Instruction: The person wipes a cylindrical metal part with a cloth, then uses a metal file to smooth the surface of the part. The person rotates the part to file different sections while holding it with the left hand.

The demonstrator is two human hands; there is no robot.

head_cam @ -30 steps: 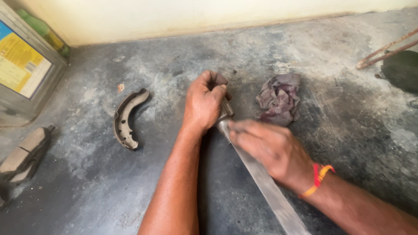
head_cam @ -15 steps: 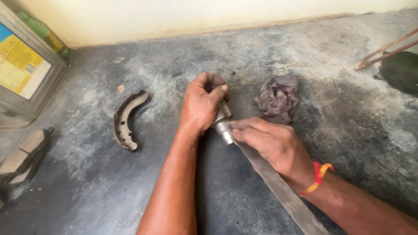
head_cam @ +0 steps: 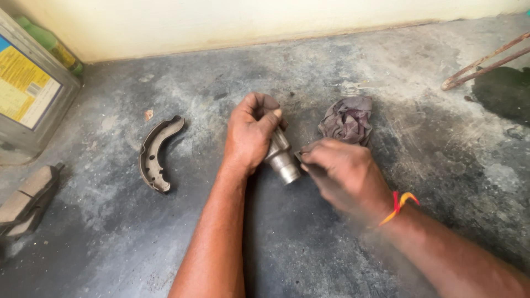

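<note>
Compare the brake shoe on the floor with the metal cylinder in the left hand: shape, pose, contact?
The brake shoe is a flat curved arc; the metal cylinder is a short round tube. The shoe lies untouched on the concrete floor; the cylinder is gripped by the left hand, tilted, open end toward the camera. Both look like worn, dull grey metal.

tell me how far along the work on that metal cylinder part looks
Midway, it seems. In hand: the left hand grips the metal cylinder, whose exposed end looks bright, while the blurred right hand works at it. Whether it holds a tool cannot be told. Apart on the floor: a curved brake shoe, brake pads and a crumpled rag, none being handled.
</note>
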